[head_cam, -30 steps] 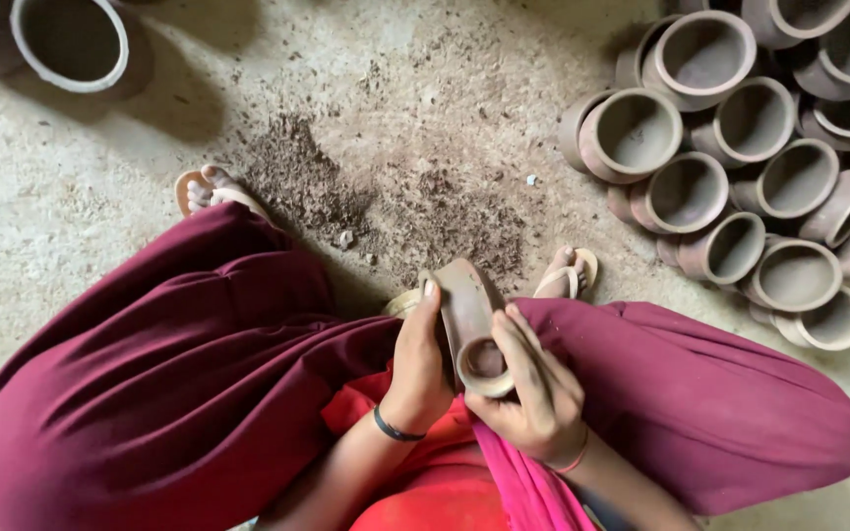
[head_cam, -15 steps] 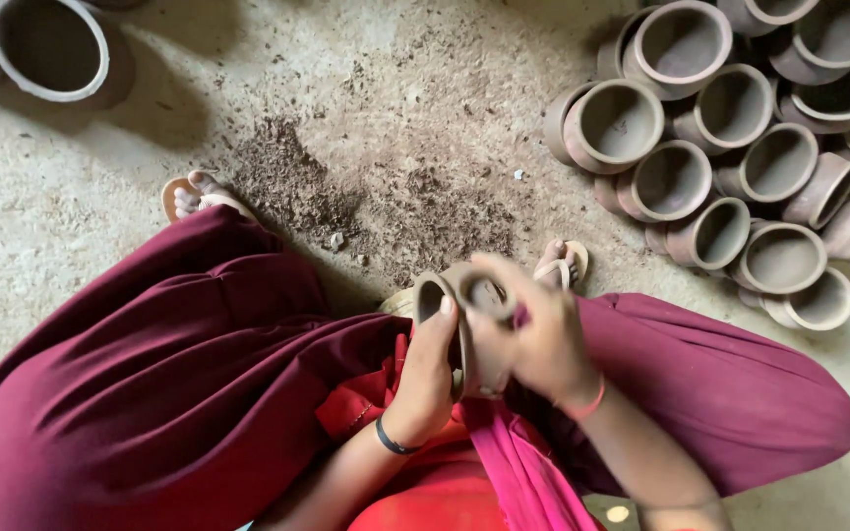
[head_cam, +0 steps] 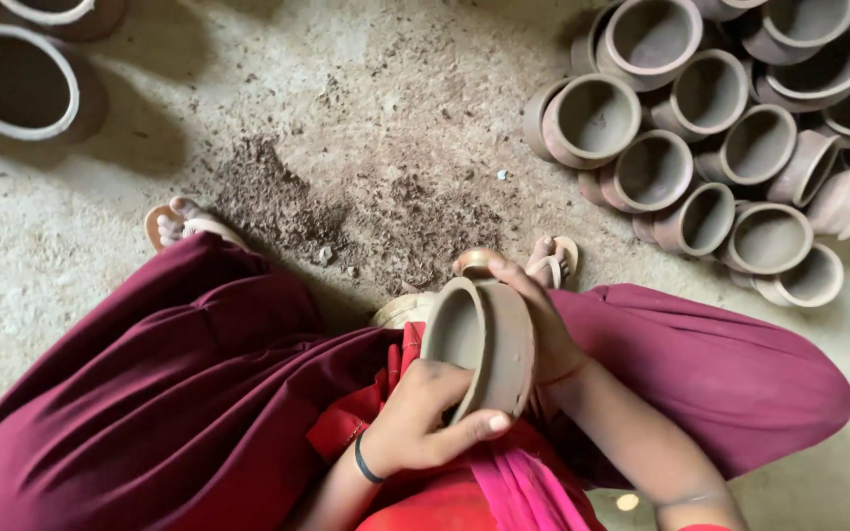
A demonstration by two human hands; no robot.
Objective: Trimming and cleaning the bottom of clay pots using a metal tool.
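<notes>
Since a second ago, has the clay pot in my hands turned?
Yes. The clay pot now lies tipped, mouth toward the left knee; earlier it stood narrower between both hands, judged against the right sandal.

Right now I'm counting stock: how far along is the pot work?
Looks done: a heap of small clay pots lies on the ground, upper right, beside loose clay scrapings. In hand: one clay pot on the lap, tilted on its side, left hand under its rim, right hand behind it. Left: larger pots, upper left; whether they need work cannot be told.
</notes>
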